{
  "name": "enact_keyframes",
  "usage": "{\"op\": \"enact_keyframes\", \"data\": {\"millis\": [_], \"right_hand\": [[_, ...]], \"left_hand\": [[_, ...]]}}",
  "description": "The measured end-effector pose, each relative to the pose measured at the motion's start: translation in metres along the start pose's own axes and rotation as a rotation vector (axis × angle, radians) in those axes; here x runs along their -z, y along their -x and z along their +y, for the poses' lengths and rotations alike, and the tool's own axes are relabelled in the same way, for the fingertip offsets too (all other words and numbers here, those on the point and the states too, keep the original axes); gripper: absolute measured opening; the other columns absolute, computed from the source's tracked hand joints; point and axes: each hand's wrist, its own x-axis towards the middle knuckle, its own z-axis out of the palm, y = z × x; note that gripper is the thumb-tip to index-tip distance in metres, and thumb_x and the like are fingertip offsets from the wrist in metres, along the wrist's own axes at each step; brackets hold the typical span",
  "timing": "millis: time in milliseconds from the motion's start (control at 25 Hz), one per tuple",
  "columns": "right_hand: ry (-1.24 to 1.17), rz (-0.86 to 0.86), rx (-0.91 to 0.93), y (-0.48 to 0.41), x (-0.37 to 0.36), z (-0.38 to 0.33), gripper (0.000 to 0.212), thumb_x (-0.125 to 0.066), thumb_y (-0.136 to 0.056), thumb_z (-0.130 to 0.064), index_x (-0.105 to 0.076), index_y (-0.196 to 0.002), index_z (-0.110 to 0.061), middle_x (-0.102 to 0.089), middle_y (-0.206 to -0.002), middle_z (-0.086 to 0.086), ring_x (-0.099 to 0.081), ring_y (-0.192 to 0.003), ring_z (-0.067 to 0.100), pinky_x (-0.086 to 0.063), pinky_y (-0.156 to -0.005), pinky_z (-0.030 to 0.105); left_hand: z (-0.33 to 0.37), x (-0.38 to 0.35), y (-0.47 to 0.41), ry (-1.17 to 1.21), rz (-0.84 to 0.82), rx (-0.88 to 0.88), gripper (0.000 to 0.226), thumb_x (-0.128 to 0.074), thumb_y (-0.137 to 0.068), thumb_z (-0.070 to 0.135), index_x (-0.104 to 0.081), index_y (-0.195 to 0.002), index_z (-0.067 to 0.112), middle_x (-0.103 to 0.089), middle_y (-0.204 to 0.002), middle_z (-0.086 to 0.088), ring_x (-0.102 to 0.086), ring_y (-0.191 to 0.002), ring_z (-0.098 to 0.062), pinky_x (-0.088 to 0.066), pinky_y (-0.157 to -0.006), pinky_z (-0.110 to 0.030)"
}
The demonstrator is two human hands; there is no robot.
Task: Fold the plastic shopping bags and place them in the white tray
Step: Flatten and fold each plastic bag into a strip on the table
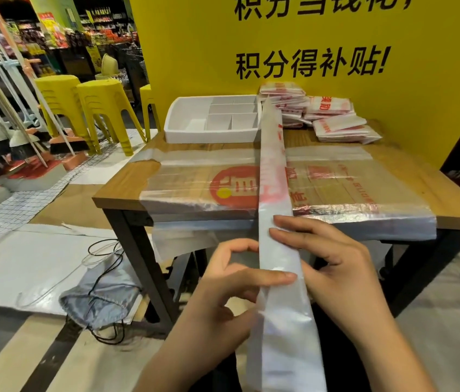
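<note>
— Where is the bag?

— Folded into a long, narrow translucent plastic strip with red print [273, 171], it runs lengthwise from just beside the right end of the white compartmented plastic tray [212, 136], across the brown wooden surface [120, 189], towards the person.

— And the hands?

— Both hold it well apart from the tray: left hand [223, 287] pinching across it, right hand [336, 267] curled on its right edge. The next fold likely travels tray-ward along that axis.
</note>
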Motion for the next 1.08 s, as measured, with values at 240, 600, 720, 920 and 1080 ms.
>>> {"op": "enact_keyframes", "data": {"millis": [240,600,720,920,1080], "right_hand": [[0.090,-0.084,0.009,0.004,0.005,-0.006,0.045,-0.083,-0.078,-0.011,-0.073,-0.117,-0.031,-0.058,-0.136,-0.019,-0.055,-0.125,0.001,-0.047,-0.099,0.021],[-0.295,0.015,-0.304,0.039,0.007,-0.032,0.029,-0.076,-0.072,-0.057,-0.075,-0.091,-0.035,-0.059,-0.130,-0.017,-0.061,-0.116,0.005,-0.052,-0.080,0.016],[-0.301,0.138,-0.415,0.037,-0.005,-0.029,0.008,-0.078,-0.073,-0.026,-0.077,-0.080,-0.029,-0.066,-0.111,-0.012,-0.068,-0.093,0.007,-0.055,-0.068,0.017],[-0.428,0.267,-0.572,0.031,-0.015,-0.034,0.023,-0.073,-0.072,-0.030,-0.069,-0.061,-0.010,-0.069,-0.087,0.003,-0.067,-0.059,0.027,-0.056,-0.049,0.031],[-0.476,0.286,-0.660,0.027,-0.017,-0.039,0.011,-0.073,-0.083,-0.019,-0.064,-0.077,-0.018,-0.064,-0.061,0.006,-0.062,-0.045,0.032,-0.055,-0.046,0.038]], "left_hand": [[0.012,-0.001,-0.003,0.211,0.065,0.162,0.013,-0.082,-0.077,0.029,-0.079,-0.085,0.019,-0.059,-0.110,-0.002,-0.065,-0.101,-0.019,-0.050,-0.076,-0.018],[0.021,-0.022,-0.007,0.284,0.206,0.403,0.023,-0.074,-0.073,0.007,-0.076,-0.088,0.024,-0.073,-0.085,-0.005,-0.072,-0.069,-0.019,-0.058,-0.062,-0.025],[0.026,-0.028,-0.010,0.329,0.239,0.381,0.018,-0.073,-0.079,0.034,-0.074,-0.081,0.016,-0.067,-0.087,-0.014,-0.070,-0.067,-0.024,-0.059,-0.058,-0.031],[0.025,-0.034,-0.015,0.368,0.368,0.396,0.025,-0.072,-0.082,0.030,-0.051,-0.075,0.021,-0.063,-0.064,-0.014,-0.067,-0.053,-0.028,-0.058,-0.053,-0.040],[0.018,-0.036,-0.018,0.291,0.401,0.374,0.028,-0.073,-0.087,0.023,-0.049,-0.073,0.021,-0.057,-0.063,-0.015,-0.062,-0.047,-0.027,-0.056,-0.048,-0.040]]}}
